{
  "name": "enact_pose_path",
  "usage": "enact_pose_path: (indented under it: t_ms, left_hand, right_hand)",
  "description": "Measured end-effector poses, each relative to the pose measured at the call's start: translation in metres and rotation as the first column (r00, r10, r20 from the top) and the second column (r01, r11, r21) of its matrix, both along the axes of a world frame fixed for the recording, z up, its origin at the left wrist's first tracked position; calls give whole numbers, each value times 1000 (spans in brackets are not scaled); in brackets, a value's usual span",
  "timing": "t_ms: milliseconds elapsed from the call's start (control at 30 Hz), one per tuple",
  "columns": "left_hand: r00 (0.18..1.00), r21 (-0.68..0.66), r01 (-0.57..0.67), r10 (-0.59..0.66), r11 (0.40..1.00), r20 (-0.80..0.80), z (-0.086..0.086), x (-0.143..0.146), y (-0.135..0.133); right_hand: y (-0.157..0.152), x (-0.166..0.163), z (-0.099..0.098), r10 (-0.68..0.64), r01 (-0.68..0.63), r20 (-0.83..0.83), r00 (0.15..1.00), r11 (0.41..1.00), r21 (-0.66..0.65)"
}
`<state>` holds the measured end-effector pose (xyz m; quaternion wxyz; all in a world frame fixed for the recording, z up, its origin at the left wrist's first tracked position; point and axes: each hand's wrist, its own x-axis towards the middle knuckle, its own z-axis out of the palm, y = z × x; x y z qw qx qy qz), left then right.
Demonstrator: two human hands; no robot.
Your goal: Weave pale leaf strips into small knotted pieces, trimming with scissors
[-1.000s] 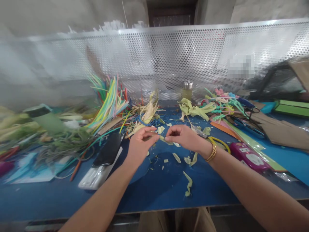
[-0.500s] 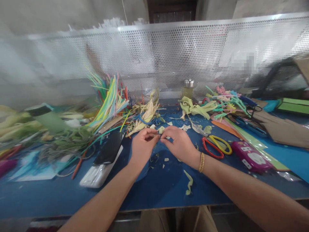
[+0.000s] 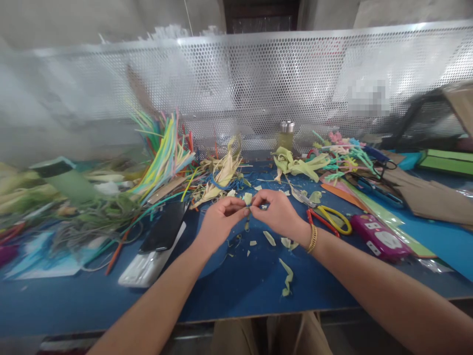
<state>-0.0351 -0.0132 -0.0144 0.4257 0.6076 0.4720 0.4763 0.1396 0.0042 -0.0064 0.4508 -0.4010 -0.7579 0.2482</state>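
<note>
Above the middle of the blue tabletop, my left hand (image 3: pixel 221 221) and my right hand (image 3: pixel 278 213) meet fingertip to fingertip. Between them a small pale-green husk piece (image 3: pixel 248 198) sticks up, pinched by both; a thin bit hangs below the fingers. A bracelet circles my right wrist. Cut husk scraps (image 3: pixel 269 238) lie just under the hands, and a twisted husk strip (image 3: pixel 287 277) is nearer the table edge. Scissors (image 3: pixel 334 220) with red and yellow handles rest beside my right hand. Behind the hands stands a bundle of dried corn husk (image 3: pixel 223 172).
At left are a black phone (image 3: pixel 164 229), tangled green string (image 3: pixel 111 212) and colourful pipe cleaners (image 3: pixel 168 158). A purple case (image 3: pixel 380 236), coloured paper and brown cardboard (image 3: pixel 428 192) lie right. A bottle (image 3: pixel 287 135) stands before the perforated metal screen (image 3: pixel 258 84).
The husk piece between my fingertips now stands more upright and visible. My right hand has shifted slightly up, uncovering scraps on the table beneath it. The view has drifted a little.
</note>
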Motion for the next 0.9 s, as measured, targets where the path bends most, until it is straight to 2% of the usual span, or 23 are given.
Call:
enact_pose_path:
  t_ms: [100,200,333,500,633,733,900]
  left_hand:
    - [996,-7,65,-65,998,-59,4,-5,0]
    - [993,-1,71,-71,997,-99,7,-9,1]
    - [972,63,77,-60,995,-228,10,-13,4]
    - [910,199,58,31,978,-414,14,-20,7]
    - [897,272,40,85,962,-433,17,-23,6]
    - [922,291,71,48,954,-383,18,-21,4]
    - [941,261,181,-89,948,-327,14,-14,1]
  right_hand:
    - [4,3,0,23,-31,-49,999,984,-176]
    - [5,3,0,37,-73,-117,993,943,-325]
    - [3,3,2,46,-130,-198,979,890,-437]
    - [3,6,6,40,-118,-171,984,870,-479]
    - [7,8,2,-3,-55,-117,993,872,-487]
    - [8,6,-2,-37,-13,-91,995,871,-491]
    - [8,3,-7,-77,39,-59,995,873,-486]
